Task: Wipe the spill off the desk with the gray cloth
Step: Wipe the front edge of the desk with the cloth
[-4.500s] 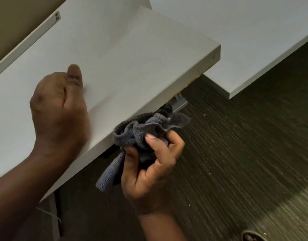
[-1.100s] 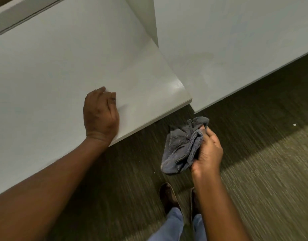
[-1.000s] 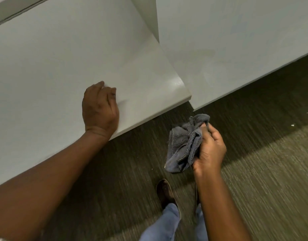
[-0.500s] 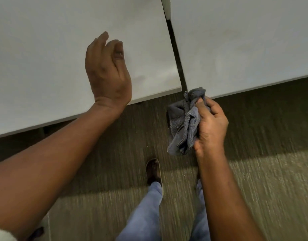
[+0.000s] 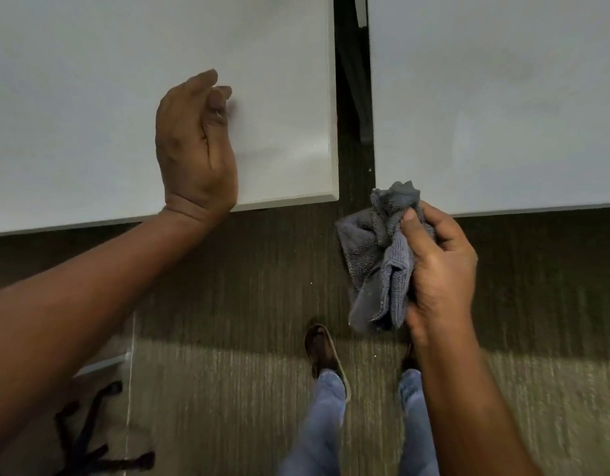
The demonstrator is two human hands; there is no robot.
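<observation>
The gray cloth [image 5: 379, 255] is bunched up in my right hand [image 5: 437, 269], held in the air just off the front edge of the right white desk [image 5: 503, 97]. My left hand [image 5: 193, 146] hovers over the near right corner of the left white desk [image 5: 90, 97], fingers curled loosely and holding nothing. A faint dull smear [image 5: 269, 152] shows on the left desk just right of that hand. I cannot make out any clear spill on either desktop.
A dark gap [image 5: 353, 97] with a desk leg separates the two desks. Dark striped carpet [image 5: 228, 372] lies below, with my shoes [image 5: 322, 348] and jeans near the bottom middle. A chair base [image 5: 90, 451] sits at the lower left.
The view has swung to look straight down at both desk fronts. My left hand lifted off the left desk and curled. My right hand raised the cloth toward the right desk's edge.
</observation>
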